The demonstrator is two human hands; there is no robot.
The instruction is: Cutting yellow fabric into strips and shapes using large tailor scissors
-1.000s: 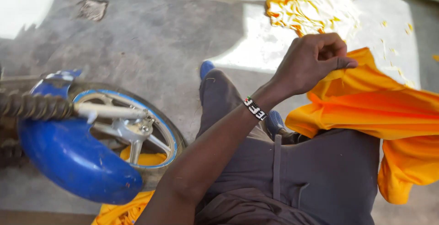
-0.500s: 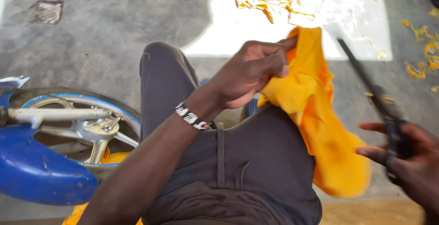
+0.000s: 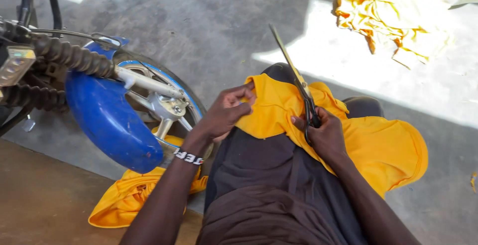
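change: right hand [image 3: 323, 134] was off to the side, now on lap with scissors [image 3: 298, 80]
left hand [image 3: 226, 111]: pinching orange cloth [image 3: 378, 143] edge
right hand: gripping scissors, blades up
cloth: draped over knees

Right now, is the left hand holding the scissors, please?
No, the right hand holds the scissors, while the left hand pinches the orange cloth.

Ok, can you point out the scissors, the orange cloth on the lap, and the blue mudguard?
scissors [image 3: 298, 83], head view, on the blades above the right hand.
orange cloth [image 3: 388, 148], head view, on the flat spread over the right thigh.
blue mudguard [image 3: 107, 118], head view, on its broad curved face.
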